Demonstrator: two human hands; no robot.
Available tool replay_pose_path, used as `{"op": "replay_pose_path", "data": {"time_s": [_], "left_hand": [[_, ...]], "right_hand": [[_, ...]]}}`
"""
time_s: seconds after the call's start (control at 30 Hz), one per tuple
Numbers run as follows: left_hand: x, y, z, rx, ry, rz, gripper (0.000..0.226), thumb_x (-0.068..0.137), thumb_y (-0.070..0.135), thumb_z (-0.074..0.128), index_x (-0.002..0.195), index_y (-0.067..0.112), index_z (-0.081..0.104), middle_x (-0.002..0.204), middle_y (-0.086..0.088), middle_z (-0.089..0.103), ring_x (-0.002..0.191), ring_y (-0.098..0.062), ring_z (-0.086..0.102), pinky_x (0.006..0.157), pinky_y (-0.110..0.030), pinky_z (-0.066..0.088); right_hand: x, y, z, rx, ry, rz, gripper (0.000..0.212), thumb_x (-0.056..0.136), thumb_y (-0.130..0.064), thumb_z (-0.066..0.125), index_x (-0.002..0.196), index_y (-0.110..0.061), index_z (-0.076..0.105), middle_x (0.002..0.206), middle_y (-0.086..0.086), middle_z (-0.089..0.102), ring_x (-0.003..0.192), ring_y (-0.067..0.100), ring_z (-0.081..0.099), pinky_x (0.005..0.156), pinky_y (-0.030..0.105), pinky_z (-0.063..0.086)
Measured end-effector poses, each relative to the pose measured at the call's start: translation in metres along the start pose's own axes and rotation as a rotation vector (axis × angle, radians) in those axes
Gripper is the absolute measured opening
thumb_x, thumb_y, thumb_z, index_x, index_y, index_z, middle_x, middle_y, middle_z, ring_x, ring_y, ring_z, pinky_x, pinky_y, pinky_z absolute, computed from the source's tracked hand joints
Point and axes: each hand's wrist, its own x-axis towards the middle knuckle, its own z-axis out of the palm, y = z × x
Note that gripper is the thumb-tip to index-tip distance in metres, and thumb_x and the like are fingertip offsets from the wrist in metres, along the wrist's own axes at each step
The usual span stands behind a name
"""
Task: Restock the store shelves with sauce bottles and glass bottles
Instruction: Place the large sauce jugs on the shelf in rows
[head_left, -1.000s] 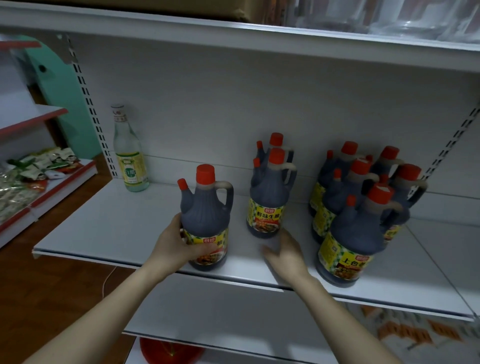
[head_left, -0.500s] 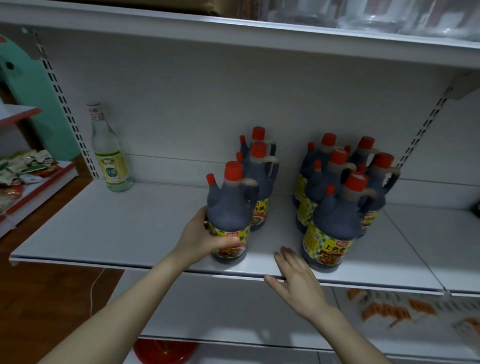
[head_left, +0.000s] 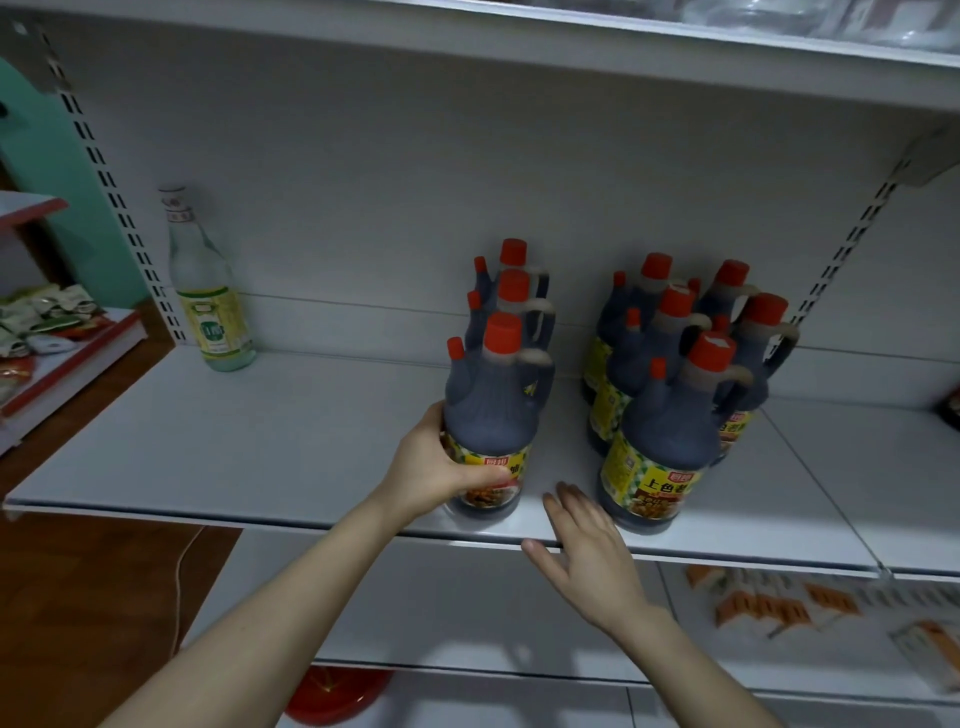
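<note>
My left hand (head_left: 434, 470) grips the lower body of a dark sauce bottle (head_left: 491, 410) with a red cap, which stands upright near the front of the white shelf (head_left: 270, 447). Two more sauce bottles (head_left: 511, 301) line up directly behind it. To the right stands a cluster of several sauce bottles (head_left: 670, 395) with yellow labels. My right hand (head_left: 587, 551) hovers with straight fingers over the shelf's front edge, between the held bottle and the cluster, holding nothing. A clear glass bottle (head_left: 205, 291) with a green label stands alone at the back left.
A slotted upright (head_left: 104, 171) bounds the shelf on the left, another (head_left: 852, 234) on the right. An upper shelf (head_left: 571, 47) hangs overhead. A side rack with snack packets (head_left: 47, 322) is at far left. Small orange packets (head_left: 769, 603) lie on the lower shelf; a red object (head_left: 337, 693) sits below.
My left hand has slid the sauce bottle to the right, into line in front of the two bottles behind it. My right hand has drawn back to the shelf's front edge.
</note>
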Motion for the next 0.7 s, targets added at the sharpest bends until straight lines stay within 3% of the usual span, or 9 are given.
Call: {"op": "replay_pose_path", "data": {"time_s": [0.1, 0.2, 0.4, 0.5, 0.6, 0.7], "left_hand": [[0.0, -0.001, 0.006, -0.013, 0.0, 0.01, 0.078, 0.05, 0.033, 0.087, 0.114, 0.027, 0.043, 0.105, 0.014, 0.058, 0.101, -0.012, 0.059, 0.08, -0.021, 0.049], [0.001, 0.0, 0.013, -0.016, 0.026, 0.019, 0.074, 0.053, 0.028, 0.088, 0.112, 0.028, 0.043, 0.101, 0.016, 0.057, 0.098, -0.009, 0.058, 0.076, -0.016, 0.047], [-0.01, -0.01, 0.016, -0.009, -0.007, 0.077, 0.075, 0.055, 0.018, 0.088, 0.107, 0.04, 0.039, 0.103, 0.027, 0.054, 0.091, 0.014, 0.056, 0.072, -0.003, 0.044], [-0.019, -0.027, 0.014, 0.072, -0.06, 0.064, 0.078, 0.051, 0.031, 0.084, 0.114, 0.037, 0.039, 0.108, 0.025, 0.055, 0.102, 0.005, 0.057, 0.081, -0.012, 0.047], [-0.018, -0.039, 0.015, 0.131, -0.045, 0.024, 0.081, 0.05, 0.037, 0.079, 0.121, 0.025, 0.042, 0.109, 0.014, 0.057, 0.104, -0.009, 0.057, 0.088, -0.029, 0.049], [-0.014, -0.041, 0.014, 0.111, -0.069, -0.009, 0.075, 0.049, 0.039, 0.078, 0.115, 0.025, 0.046, 0.108, 0.01, 0.061, 0.102, -0.01, 0.06, 0.087, -0.029, 0.051]], "right_hand": [[-0.001, 0.0, 0.001, -0.005, -0.003, 0.003, 0.074, 0.091, -0.063, 0.012, 0.112, -0.015, 0.064, 0.119, 0.007, 0.065, 0.108, 0.022, 0.062, 0.086, 0.036, 0.051], [0.0, 0.001, 0.002, -0.002, 0.006, 0.001, 0.074, 0.091, -0.064, 0.013, 0.112, -0.014, 0.064, 0.119, 0.008, 0.065, 0.109, 0.023, 0.062, 0.086, 0.037, 0.051], [0.0, 0.002, 0.003, 0.01, 0.009, -0.012, 0.075, 0.09, -0.065, 0.014, 0.114, -0.013, 0.063, 0.121, 0.01, 0.063, 0.111, 0.026, 0.061, 0.089, 0.039, 0.049], [0.001, 0.002, 0.005, 0.041, 0.028, -0.035, 0.08, 0.087, -0.068, 0.013, 0.121, -0.012, 0.059, 0.128, 0.012, 0.058, 0.119, 0.028, 0.055, 0.097, 0.04, 0.043], [0.0, 0.001, 0.004, 0.026, 0.044, -0.033, 0.078, 0.088, -0.067, 0.014, 0.119, -0.012, 0.06, 0.126, 0.011, 0.06, 0.117, 0.027, 0.057, 0.095, 0.04, 0.045], [-0.001, 0.0, 0.001, 0.018, 0.023, -0.016, 0.075, 0.09, -0.065, 0.014, 0.115, -0.013, 0.062, 0.121, 0.01, 0.063, 0.111, 0.026, 0.061, 0.09, 0.039, 0.049]]}}
